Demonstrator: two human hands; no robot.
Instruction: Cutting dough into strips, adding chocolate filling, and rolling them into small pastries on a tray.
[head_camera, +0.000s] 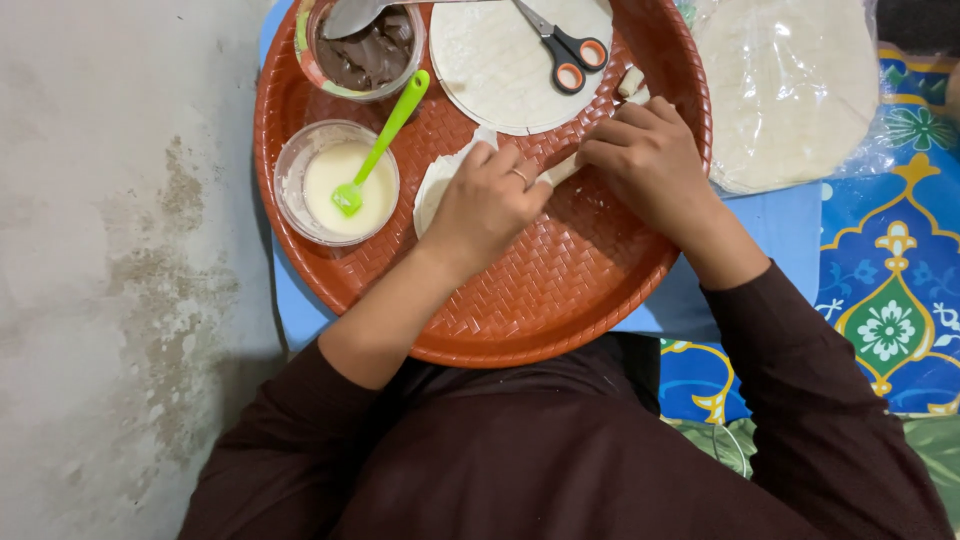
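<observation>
Both hands, left hand (487, 200) and right hand (650, 160), are pinching a thin white pastry sheet (437, 185), rolling it on the round orange woven tray (560, 290). Rolling seems midway; finishing probably needs even fingertip pressure.

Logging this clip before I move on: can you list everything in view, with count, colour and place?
tray: one, red-orange woven, on a blue table
pastry piece: one, white, under both hands
pastry sheets: stack, white, tray top
scissors: one, black and orange handles, on sheets
dark filling bowl: one, clear, tray top left
white paste bowl: one, clear, tray left
brush: one, green, in paste bowl
bagged sheets: one pack, right
left hand: on pastry piece
right hand: on pastry piece
</observation>
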